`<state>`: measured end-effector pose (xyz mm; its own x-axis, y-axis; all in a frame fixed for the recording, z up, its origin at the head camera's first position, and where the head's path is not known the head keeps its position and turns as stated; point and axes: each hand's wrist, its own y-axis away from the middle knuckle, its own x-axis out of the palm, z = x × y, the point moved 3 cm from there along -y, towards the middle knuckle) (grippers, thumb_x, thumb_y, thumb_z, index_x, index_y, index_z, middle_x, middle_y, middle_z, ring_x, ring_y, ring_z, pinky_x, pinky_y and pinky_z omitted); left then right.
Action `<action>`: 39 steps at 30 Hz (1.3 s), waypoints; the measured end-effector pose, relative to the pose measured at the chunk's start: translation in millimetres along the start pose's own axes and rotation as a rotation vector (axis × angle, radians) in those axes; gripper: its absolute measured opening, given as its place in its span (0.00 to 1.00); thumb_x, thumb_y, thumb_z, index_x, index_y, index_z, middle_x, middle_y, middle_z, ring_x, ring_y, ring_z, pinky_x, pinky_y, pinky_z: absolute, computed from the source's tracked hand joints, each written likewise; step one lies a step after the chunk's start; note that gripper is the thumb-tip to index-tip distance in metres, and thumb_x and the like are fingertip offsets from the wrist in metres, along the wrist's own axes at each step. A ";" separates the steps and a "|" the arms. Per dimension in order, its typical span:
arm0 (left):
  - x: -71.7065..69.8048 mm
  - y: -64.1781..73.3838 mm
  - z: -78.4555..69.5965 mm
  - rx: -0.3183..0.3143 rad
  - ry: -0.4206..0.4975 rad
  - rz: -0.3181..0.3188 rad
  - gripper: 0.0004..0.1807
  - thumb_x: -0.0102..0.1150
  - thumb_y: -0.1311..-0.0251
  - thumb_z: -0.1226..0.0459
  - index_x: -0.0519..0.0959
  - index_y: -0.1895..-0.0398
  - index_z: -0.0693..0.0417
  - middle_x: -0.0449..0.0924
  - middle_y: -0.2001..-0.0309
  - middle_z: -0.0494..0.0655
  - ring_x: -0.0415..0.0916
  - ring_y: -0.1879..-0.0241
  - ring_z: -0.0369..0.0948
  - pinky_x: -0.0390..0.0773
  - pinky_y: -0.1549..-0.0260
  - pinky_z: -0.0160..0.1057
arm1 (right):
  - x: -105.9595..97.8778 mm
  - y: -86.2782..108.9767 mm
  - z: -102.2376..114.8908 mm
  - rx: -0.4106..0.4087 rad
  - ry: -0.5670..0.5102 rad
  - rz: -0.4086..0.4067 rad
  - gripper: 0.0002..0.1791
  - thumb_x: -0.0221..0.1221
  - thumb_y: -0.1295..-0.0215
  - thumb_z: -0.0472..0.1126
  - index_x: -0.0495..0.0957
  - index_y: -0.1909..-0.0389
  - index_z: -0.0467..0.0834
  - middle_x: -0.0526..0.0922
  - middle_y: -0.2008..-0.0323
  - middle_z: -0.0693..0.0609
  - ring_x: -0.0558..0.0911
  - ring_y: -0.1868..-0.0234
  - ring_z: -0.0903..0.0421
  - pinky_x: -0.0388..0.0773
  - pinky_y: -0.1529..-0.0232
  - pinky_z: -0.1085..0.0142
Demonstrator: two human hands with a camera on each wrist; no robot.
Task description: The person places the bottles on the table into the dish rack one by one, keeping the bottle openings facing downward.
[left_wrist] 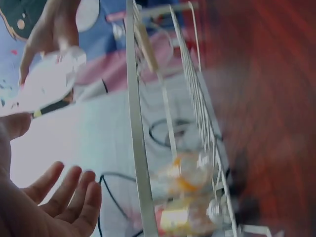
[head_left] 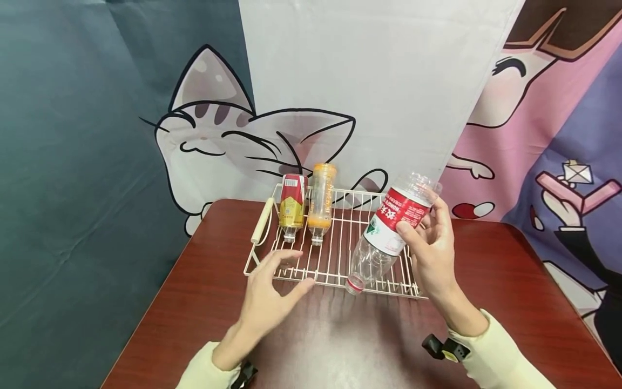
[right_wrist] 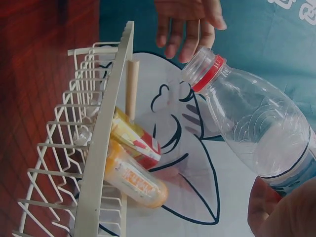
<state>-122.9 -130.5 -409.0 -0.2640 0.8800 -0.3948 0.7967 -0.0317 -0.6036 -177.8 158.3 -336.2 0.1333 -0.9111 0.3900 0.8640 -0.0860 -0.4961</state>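
Observation:
My right hand (head_left: 432, 248) grips a large clear plastic bottle (head_left: 371, 262) around its red-and-white label. The bottle tilts neck-down over the right part of a white wire rack (head_left: 340, 275); its mouth has a red ring and no cap, as the right wrist view shows. My left hand (head_left: 272, 294) is in front of the rack's left part, thumb and fingers spread apart with nothing between them. Two smaller bottles stand neck-down in the rack's left half: one with a red-and-yellow label (head_left: 293, 205), and a clear one with orange ends (head_left: 320, 205).
The rack has a pale handle (head_left: 262, 220) on its left side and stands on a dark red-brown table (head_left: 194, 292). Behind it hangs a cloth backdrop (head_left: 389, 70) with cartoon figures. A black device (head_left: 444, 348) is strapped at my right wrist.

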 end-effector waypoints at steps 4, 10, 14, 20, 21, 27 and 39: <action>-12.9 -5.0 10.0 0.036 -0.201 -0.013 0.33 0.84 0.45 0.52 0.86 0.37 0.50 0.84 0.37 0.44 0.81 0.36 0.47 0.81 0.39 0.55 | -3.5 -3.9 -5.0 -0.001 0.003 -0.014 0.36 0.58 0.31 0.20 0.67 0.23 0.41 0.82 0.37 0.42 0.86 0.44 0.51 0.88 0.46 0.64; -23.0 -11.8 32.3 0.090 -0.371 0.003 0.39 0.86 0.48 0.49 0.84 0.35 0.56 0.79 0.31 0.55 0.71 0.27 0.58 0.74 0.33 0.64 | -5.6 -10.9 -8.7 0.009 0.027 -0.041 0.35 0.59 0.31 0.21 0.69 0.25 0.42 0.84 0.39 0.43 0.88 0.46 0.52 0.88 0.47 0.65; -26.5 -11.3 48.3 -0.010 -0.438 0.075 0.45 0.83 0.48 0.43 0.81 0.30 0.56 0.74 0.26 0.58 0.64 0.21 0.60 0.68 0.29 0.69 | -5.5 -18.5 -11.5 0.020 0.056 -0.051 0.35 0.60 0.31 0.21 0.69 0.25 0.42 0.85 0.40 0.44 0.88 0.46 0.52 0.88 0.47 0.65; -26.2 -7.5 63.1 -0.175 -0.489 0.172 0.56 0.78 0.44 0.36 0.72 0.19 0.57 0.62 0.16 0.59 0.53 0.14 0.59 0.63 0.25 0.73 | -2.3 -32.9 -16.6 0.042 0.109 -0.043 0.37 0.60 0.31 0.22 0.68 0.22 0.43 0.85 0.41 0.45 0.89 0.47 0.52 0.88 0.50 0.65; -26.2 -7.4 65.0 -0.181 -0.491 0.177 0.57 0.78 0.44 0.36 0.71 0.18 0.57 0.61 0.15 0.59 0.52 0.14 0.59 0.63 0.25 0.73 | -1.3 -35.2 -17.6 0.048 0.114 -0.041 0.37 0.60 0.31 0.22 0.68 0.22 0.44 0.85 0.41 0.45 0.89 0.48 0.52 0.88 0.50 0.65; -27.5 -7.8 75.4 -0.212 -0.493 0.196 0.58 0.78 0.43 0.36 0.68 0.16 0.56 0.58 0.14 0.58 0.55 0.15 0.58 0.70 0.29 0.72 | 4.9 -48.3 -24.2 0.090 0.151 -0.031 0.38 0.62 0.31 0.23 0.67 0.22 0.44 0.87 0.45 0.49 0.89 0.49 0.55 0.88 0.50 0.66; -27.4 -9.4 80.5 -0.260 -0.473 0.207 0.63 0.75 0.39 0.35 0.59 0.11 0.60 0.58 0.14 0.55 0.59 0.16 0.56 0.75 0.34 0.72 | 9.5 -71.7 -39.9 0.210 0.348 -0.006 0.41 0.67 0.26 0.31 0.62 0.16 0.46 0.83 0.47 0.51 0.87 0.56 0.61 0.85 0.53 0.68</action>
<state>-166.9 -192.4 -448.3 -0.2548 0.5581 -0.7897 0.9494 -0.0105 -0.3138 -257.9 139.8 -327.9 -0.0134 -0.9960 0.0885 0.9495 -0.0404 -0.3111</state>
